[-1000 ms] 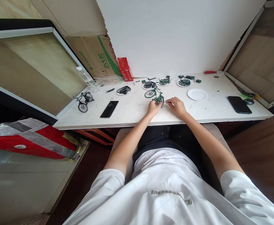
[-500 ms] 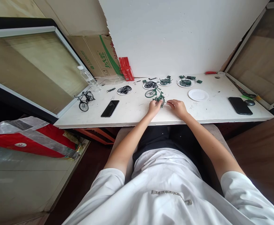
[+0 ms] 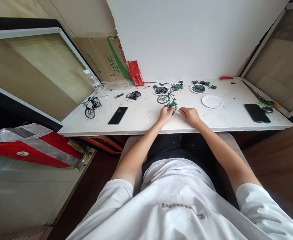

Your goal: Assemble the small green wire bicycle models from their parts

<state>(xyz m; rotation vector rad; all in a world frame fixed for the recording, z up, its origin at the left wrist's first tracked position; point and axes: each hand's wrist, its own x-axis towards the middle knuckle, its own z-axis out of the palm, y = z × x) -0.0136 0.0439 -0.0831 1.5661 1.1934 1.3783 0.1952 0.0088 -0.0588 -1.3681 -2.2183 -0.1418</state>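
A small green model bicycle (image 3: pixel 163 99) is tilted over the white table, one spoked wheel pointing away from me. My left hand (image 3: pixel 165 114) is closed on its near end, by the other wheel. Just to the right, my right hand (image 3: pixel 189 115) pinches close to that wheel; whatever lies between its fingertips is too small to make out. Behind the bicycle, black model parts (image 3: pixel 161 90) and green model parts (image 3: pixel 177 86) rest on white plates. Another plate of green parts (image 3: pixel 199 88) stands farther right.
A bare white plate (image 3: pixel 212 101) lies right of my hands. On the left are a phone (image 3: pixel 117 115), a black model bicycle (image 3: pixel 91 107), a plate of black parts (image 3: pixel 133 95) and a plastic bottle (image 3: pixel 95 83). Another phone (image 3: pixel 257 113) and a red-handled tool (image 3: pixel 226 77) are on the right.
The green bicycle's far wheel has swung slightly to the right. My right hand's fingertips have come a little closer to the near wheel.
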